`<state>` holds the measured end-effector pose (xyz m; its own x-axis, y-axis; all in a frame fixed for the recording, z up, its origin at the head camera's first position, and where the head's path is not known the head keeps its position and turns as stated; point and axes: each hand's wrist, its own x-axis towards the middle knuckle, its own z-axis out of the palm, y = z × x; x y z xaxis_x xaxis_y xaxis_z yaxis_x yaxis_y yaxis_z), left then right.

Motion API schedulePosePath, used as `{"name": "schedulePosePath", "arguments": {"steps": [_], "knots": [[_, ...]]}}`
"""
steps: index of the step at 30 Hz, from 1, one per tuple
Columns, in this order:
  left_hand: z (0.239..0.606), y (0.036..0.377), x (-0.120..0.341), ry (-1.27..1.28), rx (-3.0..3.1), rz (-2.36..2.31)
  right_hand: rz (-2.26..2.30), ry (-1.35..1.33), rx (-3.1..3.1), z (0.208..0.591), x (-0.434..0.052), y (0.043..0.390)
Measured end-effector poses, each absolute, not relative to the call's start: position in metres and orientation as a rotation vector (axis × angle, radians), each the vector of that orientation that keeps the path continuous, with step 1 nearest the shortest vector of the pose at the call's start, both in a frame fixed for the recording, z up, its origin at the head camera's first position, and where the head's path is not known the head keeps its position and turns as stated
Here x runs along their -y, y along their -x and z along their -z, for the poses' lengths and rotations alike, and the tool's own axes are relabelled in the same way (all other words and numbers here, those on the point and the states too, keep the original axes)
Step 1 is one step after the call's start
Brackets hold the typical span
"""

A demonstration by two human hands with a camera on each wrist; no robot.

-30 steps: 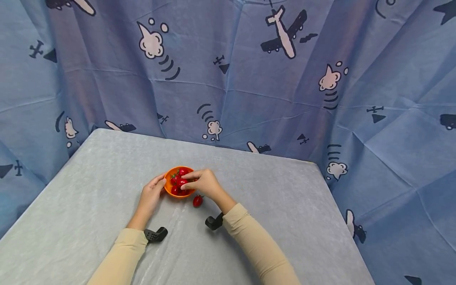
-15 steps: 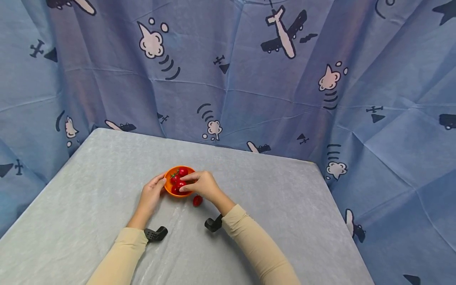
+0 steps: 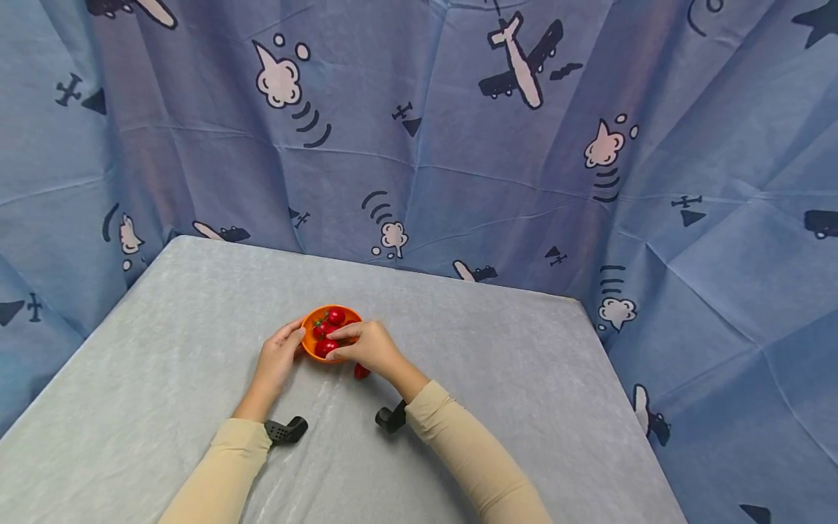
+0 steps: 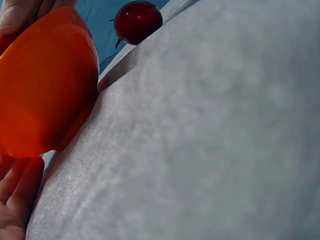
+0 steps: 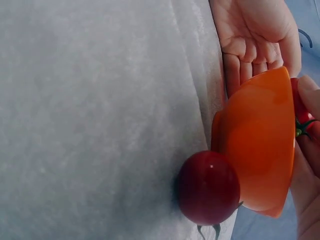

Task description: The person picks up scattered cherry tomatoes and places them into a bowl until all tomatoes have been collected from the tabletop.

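In the head view an orange bowl [image 3: 308, 343] with several red cherry tomatoes [image 3: 336, 316] stands on the table. My left hand [image 3: 273, 362] holds its left side, thumb at the rim and fingers low along the outer wall. Reaching in over the right rim, my right hand [image 3: 376, 348] pinches a cherry tomato [image 3: 327, 347] between thumb and fingers. The right wrist view has that thumb against a red tomato with a green stem [image 5: 298, 128]. Outside the bowl [image 5: 260, 135], a loose cherry tomato [image 5: 209, 187] lies close to the wall, partly hidden by the right hand in the head view.
A pale grey cloth covers the table [image 3: 497, 364]. Behind and beside it hangs a blue curtain [image 3: 353, 94] printed with planes and clouds. Each wrist wears a black device, one on the left [image 3: 286, 431] and one on the right [image 3: 390, 417].
My right hand has shifted slightly toward the near side inside the bowl, and now covers part of the loose tomato. The left hand and the bowl stay where they were.
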<state>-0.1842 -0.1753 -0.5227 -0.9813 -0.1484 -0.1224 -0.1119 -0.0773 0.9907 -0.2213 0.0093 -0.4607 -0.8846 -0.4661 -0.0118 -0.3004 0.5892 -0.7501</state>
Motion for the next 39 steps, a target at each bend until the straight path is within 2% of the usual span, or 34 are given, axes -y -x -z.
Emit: {"name": "schedulePosePath", "arguments": {"steps": [24,39], "knots": [[0.523,0.185,0.176,-0.324,2.138,2.257,1.25,0.657,-2.595,0.462,-0.017,0.221],[0.525,0.185,0.177,-0.311,2.124,2.252,1.573,0.384,-2.35,0.466,-0.05,0.219]]}}
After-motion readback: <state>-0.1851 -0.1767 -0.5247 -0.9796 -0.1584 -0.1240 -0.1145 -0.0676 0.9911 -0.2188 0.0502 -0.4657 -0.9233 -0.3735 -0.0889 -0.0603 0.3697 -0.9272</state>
